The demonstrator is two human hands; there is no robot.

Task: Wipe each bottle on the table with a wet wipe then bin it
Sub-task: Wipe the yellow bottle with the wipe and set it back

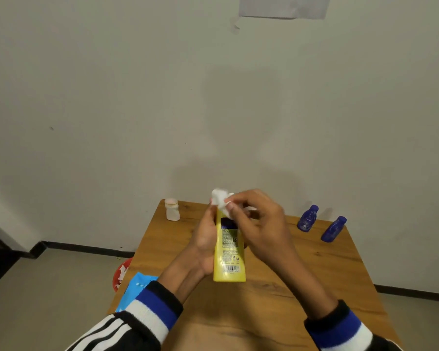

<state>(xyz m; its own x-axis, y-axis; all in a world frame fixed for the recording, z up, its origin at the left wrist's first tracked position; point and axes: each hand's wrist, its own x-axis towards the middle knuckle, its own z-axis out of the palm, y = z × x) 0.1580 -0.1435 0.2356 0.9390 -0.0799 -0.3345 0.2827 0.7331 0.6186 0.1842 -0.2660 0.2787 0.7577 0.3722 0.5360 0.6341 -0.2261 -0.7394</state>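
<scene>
I see the left hand wrapped around the yellow bottle, holding it upright above the wooden surface. The right hand pinches a crumpled white wet wipe against the bottle's top, where the cap seems hidden. Two blue bottles stand far right; a white bottle far left.

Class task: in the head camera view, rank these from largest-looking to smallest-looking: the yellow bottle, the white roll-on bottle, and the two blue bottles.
1. Yellow bottle, held nearest the camera, which inflates its size.
2-4. White roll-on bottle, nearer blue bottle and farther blue bottle look about alike; unranked.
</scene>
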